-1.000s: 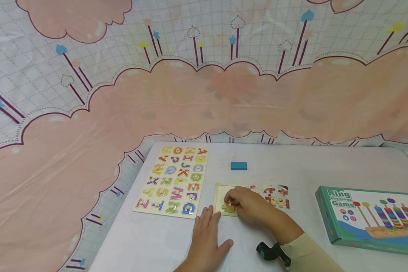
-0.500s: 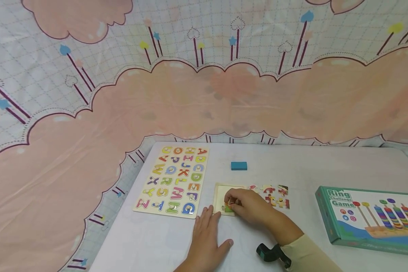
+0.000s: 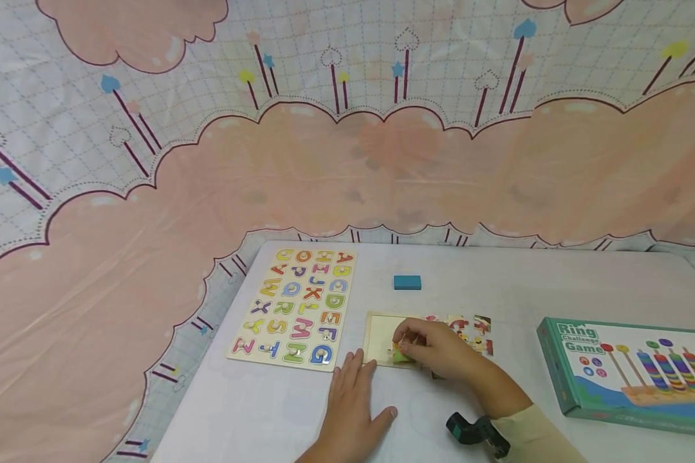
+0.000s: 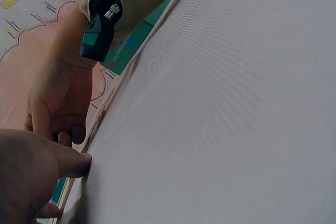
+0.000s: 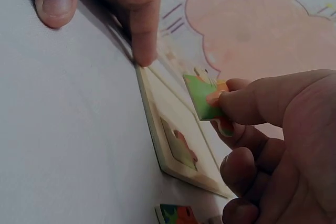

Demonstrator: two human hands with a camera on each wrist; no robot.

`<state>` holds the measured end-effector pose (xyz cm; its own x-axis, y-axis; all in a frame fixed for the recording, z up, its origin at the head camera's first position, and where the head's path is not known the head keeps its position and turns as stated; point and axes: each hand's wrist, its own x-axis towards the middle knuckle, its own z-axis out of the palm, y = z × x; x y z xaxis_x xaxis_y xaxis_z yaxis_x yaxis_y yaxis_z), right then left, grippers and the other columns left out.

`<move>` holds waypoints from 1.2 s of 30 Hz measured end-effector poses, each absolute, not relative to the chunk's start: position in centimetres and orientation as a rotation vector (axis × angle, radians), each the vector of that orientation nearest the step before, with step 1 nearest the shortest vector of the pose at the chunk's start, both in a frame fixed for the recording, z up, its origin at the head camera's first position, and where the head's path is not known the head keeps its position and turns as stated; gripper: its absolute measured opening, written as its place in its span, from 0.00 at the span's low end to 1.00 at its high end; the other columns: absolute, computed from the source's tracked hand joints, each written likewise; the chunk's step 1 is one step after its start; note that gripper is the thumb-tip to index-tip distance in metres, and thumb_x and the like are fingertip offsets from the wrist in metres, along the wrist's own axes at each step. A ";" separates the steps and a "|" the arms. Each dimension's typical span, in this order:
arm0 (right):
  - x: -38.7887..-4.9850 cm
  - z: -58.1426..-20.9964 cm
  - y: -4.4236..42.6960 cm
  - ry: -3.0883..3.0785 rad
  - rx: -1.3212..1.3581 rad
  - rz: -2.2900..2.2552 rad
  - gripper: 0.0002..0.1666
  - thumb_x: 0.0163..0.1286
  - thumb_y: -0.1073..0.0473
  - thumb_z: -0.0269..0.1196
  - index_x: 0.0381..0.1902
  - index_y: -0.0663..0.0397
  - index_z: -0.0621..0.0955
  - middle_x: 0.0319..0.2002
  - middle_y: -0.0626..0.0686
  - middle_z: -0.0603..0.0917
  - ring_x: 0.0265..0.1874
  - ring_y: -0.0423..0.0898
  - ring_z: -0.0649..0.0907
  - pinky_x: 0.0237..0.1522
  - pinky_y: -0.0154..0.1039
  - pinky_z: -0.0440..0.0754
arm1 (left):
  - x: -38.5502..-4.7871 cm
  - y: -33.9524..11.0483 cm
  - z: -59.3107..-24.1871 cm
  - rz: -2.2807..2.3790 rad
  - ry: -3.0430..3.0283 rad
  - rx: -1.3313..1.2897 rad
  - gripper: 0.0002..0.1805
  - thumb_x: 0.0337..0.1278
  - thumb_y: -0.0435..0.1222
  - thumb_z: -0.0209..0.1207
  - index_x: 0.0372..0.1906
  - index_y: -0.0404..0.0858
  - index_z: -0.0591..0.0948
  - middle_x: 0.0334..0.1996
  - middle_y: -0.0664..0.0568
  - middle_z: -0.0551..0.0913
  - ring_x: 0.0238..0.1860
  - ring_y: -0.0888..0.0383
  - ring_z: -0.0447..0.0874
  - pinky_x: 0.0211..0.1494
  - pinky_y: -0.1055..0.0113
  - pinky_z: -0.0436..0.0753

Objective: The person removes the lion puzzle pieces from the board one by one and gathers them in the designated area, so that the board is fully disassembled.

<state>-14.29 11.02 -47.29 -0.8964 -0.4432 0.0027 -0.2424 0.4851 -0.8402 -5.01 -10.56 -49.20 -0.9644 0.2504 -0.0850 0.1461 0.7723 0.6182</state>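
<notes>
My right hand point(image 3: 437, 347) pinches a green and orange jigsaw piece point(image 5: 202, 95) between thumb and fingers. It holds the piece just above the wooden puzzle tray point(image 3: 376, 321). Another jigsaw piece point(image 5: 179, 148) lies inside a corner of that tray, as the right wrist view shows. Flat on the table, my left hand point(image 3: 353, 411) has its fingertips at the tray's near left edge. Several jigsaw pieces point(image 3: 481, 334) lie to the right of the tray, partly behind my right hand. A further piece point(image 5: 176, 213) sits by the tray's outer edge.
To the left lies an alphabet board point(image 3: 292, 312) with coloured letters. A blue block point(image 3: 407, 283) is behind the tray. The green Ring Challenge Game box point(image 3: 631, 373) occupies the right side of the white table point(image 3: 498, 276). A patterned cloth point(image 3: 324, 173) hangs behind.
My right hand has shifted right across the tray with the jigsaw piece, showing more of the tray's left part. The left hand stays where it was.
</notes>
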 end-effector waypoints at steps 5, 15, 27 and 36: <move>-13.9 -47.3 12.1 2.484 -0.574 -1.421 0.05 0.76 0.62 0.67 0.43 0.44 0.85 0.33 0.44 0.81 0.33 0.44 0.78 0.33 0.35 0.76 | -5.1 -10.6 -49.1 0.954 2.795 0.305 0.46 0.61 0.50 0.73 0.77 0.32 0.68 0.84 0.36 0.54 0.85 0.38 0.45 0.83 0.34 0.45; -13.1 -47.4 14.9 2.479 -0.463 -1.467 0.04 0.74 0.64 0.68 0.43 0.49 0.86 0.32 0.47 0.81 0.33 0.46 0.79 0.34 0.35 0.79 | -5.1 -10.6 -49.6 0.934 2.827 0.324 0.45 0.62 0.49 0.72 0.77 0.32 0.68 0.83 0.36 0.55 0.85 0.38 0.46 0.83 0.35 0.46; -12.2 -47.7 17.5 2.567 -0.435 -1.469 0.09 0.72 0.68 0.69 0.41 0.47 0.86 0.37 0.45 0.83 0.37 0.43 0.79 0.39 0.33 0.78 | -5.2 -10.7 -49.4 0.951 2.799 0.308 0.47 0.61 0.49 0.73 0.77 0.32 0.67 0.84 0.36 0.53 0.86 0.38 0.44 0.83 0.33 0.45; -11.3 -47.0 18.7 2.597 -0.281 -1.403 0.07 0.71 0.65 0.70 0.43 0.49 0.86 0.40 0.48 0.83 0.40 0.47 0.78 0.40 0.34 0.79 | -5.1 -10.7 -49.6 0.951 2.810 0.325 0.46 0.62 0.48 0.73 0.77 0.31 0.67 0.84 0.35 0.54 0.85 0.37 0.45 0.83 0.34 0.45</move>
<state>-11.29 18.71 -46.99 -0.9667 -0.2477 -0.0650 -0.0814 0.5380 -0.8390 -5.09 -10.69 -49.62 -0.9641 0.2537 -0.0782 0.1541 0.7746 0.6135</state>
